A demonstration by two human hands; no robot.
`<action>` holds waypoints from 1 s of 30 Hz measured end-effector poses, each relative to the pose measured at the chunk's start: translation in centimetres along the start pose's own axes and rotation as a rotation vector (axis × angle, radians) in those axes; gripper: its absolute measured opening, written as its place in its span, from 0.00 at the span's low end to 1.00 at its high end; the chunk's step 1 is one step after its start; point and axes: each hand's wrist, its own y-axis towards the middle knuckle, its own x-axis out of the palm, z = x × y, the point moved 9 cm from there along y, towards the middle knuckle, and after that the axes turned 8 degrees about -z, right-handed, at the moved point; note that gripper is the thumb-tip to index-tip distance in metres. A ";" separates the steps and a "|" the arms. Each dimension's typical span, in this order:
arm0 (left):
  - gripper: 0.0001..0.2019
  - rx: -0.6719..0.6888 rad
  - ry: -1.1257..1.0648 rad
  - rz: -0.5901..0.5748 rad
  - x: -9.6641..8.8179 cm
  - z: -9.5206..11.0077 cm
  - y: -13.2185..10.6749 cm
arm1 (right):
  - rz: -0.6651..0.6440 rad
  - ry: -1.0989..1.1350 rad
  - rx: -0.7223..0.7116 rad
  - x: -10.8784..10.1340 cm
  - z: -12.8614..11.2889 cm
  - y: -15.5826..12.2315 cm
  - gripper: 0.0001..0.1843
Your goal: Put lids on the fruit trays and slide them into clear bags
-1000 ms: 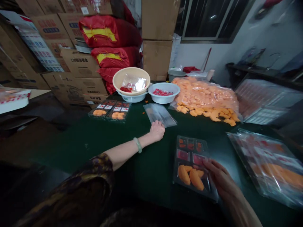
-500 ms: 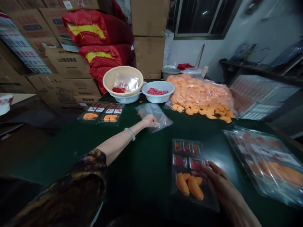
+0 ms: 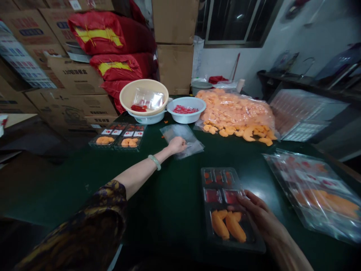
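Note:
My right hand grips the right side of a clear compartment tray, thumb on top near the middle. Curved orange pieces lie in its large compartment, two red packets in the middle ones and small dark red bits in the far slots. On a small pile of clear plastic bags at the table's middle rests my left hand, its fingers closed and pinching at the top bag. A pale green bangle circles that wrist.
Filled trays stand stacked at the left. Behind are a cream basin, a pale blue basin with red packets and a big bag of orange pieces. Bagged trays lie at the right on the green table.
The view has shifted slightly. My left hand stays on the bags, and my right hand still grips the tray, which sits a little nearer to me.

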 end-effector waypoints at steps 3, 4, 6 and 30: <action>0.11 0.123 0.110 0.000 0.9 3.2 -1.2 | -0.076 -0.001 -0.025 2.1 -0.1 -0.1 0.18; 0.10 0.179 0.138 -0.016 1.4 4.6 -1.9 | -0.116 -0.005 -0.029 3.1 -0.1 0.0 0.17; 0.09 0.292 0.176 -0.055 2.5 7.4 -3.6 | -0.229 -0.024 -0.001 5.3 0.4 0.1 0.16; 0.08 0.837 0.168 -0.154 3.6 18.9 -14.0 | -0.141 -0.138 -0.079 2.0 3.0 -6.6 0.44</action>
